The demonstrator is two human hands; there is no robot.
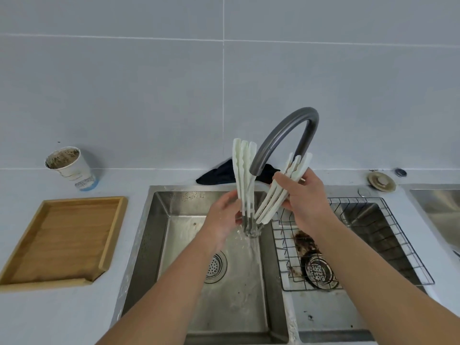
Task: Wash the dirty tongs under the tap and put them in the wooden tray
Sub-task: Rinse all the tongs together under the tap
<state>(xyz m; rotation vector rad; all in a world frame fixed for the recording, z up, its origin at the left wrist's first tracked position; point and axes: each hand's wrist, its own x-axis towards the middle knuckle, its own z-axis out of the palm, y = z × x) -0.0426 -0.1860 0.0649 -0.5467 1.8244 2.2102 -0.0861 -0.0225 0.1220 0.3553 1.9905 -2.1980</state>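
Several white tongs [245, 175] with metal hinge ends are held together, arms spread upward, hinges down in the running water. My right hand [302, 195] grips the right-hand arms of the tongs. My left hand [224, 215] touches the left-hand arms near the hinges, fingers fairly straight, wet from the stream. The grey curved tap [281, 135] arches over them and its water falls into the left sink basin [179, 245]. The wooden tray [32, 280] lies on the counter at the left with nothing in it.
A paper cup [72, 168] with brown residue stands behind the tray. A dark cloth [219, 173] lies behind the sink. A wire rack [398, 242] sits in the right basin over a dirty drain. A metal plug [382, 180] rests at back right.
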